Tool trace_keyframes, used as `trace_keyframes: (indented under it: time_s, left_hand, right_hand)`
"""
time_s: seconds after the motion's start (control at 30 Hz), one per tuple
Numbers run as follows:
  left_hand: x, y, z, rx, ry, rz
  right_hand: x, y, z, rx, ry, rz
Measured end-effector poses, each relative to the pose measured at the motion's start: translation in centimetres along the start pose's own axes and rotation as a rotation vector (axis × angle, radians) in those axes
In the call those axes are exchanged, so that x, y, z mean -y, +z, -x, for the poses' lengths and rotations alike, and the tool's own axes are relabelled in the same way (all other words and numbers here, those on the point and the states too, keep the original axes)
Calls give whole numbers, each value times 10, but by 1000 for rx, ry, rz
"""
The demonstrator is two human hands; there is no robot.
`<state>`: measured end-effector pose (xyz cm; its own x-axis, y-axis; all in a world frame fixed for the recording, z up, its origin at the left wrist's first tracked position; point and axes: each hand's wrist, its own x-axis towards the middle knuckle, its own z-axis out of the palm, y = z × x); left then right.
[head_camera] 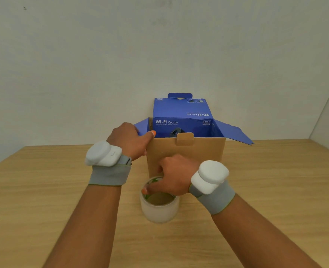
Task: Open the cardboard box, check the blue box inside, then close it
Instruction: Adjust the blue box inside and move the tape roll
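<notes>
A cardboard box (186, 157) stands open at the far middle of the wooden table, its brown front wall toward me. Blue printed surfaces reading "WI-FI Ready" (181, 123) show inside it, with a blue lid raised at the back and blue flaps spread left and right. My left hand (129, 141) grips the box's upper left corner, thumb over the rim. My right hand (171, 176) is lower, fingers curled over the rim of a roll of clear tape (159, 207) that stands just in front of the box.
The wooden table (266, 200) stretches wide on both sides. A pale wall rises right behind the box, and another wall meets the table at the far right. Both wrists carry grey bands with white devices.
</notes>
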<state>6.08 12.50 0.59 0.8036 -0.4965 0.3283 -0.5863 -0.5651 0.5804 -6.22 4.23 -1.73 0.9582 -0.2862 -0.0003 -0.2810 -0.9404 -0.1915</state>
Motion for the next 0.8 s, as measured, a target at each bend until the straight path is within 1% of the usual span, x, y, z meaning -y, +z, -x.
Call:
trace_keyframes:
  time_s: [0.07,0.13,0.2,0.27,0.33,0.4,0.5,0.6,0.8]
  left_hand:
    - [-3,-1,0,-99,19,-30]
    - [-5,0,0,-171,44,-8]
    - [-7,2,1,-195,71,9]
    - [-7,4,1,-194,74,-41]
    - [-8,6,0,-164,93,-97]
    - [-9,9,-1,-104,115,-88]
    - [-6,14,-1,3,103,-127]
    - [-5,15,-1,121,86,-59]
    - [-2,16,-2,123,125,44]
  right_hand:
    - [3,3,1,11,7,18]
    - [6,7,1,37,16,30]
    - [7,12,2,63,15,24]
    - [7,14,3,92,10,18]
    - [6,15,3,121,1,18]
    - [6,15,4,126,-5,25]
    - [8,15,4,111,-5,44]
    - [9,10,6,106,-2,33]
    - [6,-10,10,52,-40,-48]
